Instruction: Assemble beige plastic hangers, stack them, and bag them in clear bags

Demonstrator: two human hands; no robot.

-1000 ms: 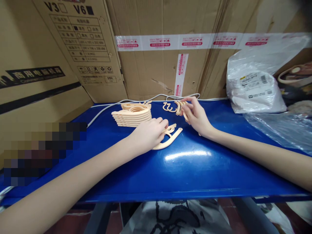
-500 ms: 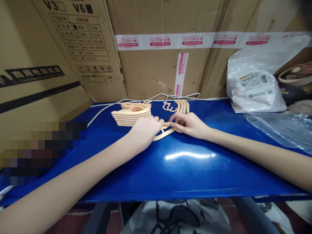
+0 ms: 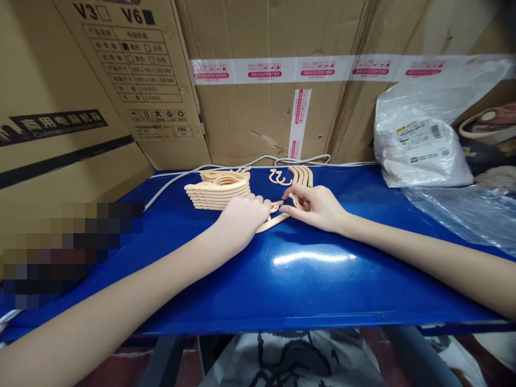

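Note:
My left hand (image 3: 246, 216) is closed around one side of a beige plastic clothes hanger (image 3: 274, 221), held low over the blue table. My right hand (image 3: 316, 208) is at the hanger's other side, thumb and index finger close to its middle. A curved beige hanger piece (image 3: 296, 200) shows between the right hand's fingers. Just behind my left hand, folded beige hangers (image 3: 216, 194) lie in a neat stack. Loose hanger hooks (image 3: 278, 176) and a row of curved hanger arms (image 3: 301, 174) rest beyond the right hand. My fingers hide part of the held hanger.
Cardboard boxes (image 3: 262, 118) stand along the back and left of the blue table (image 3: 314, 290). A white cable (image 3: 177, 181) runs along the rear. On the right are a white plastic-wrapped package (image 3: 423, 145) and clear plastic film (image 3: 467, 212). A blurred patch covers the left edge.
My right hand's fingers have opened a little, and the curved piece between them shows more. The left hand keeps its hold on the hanger, nearly unmoved.

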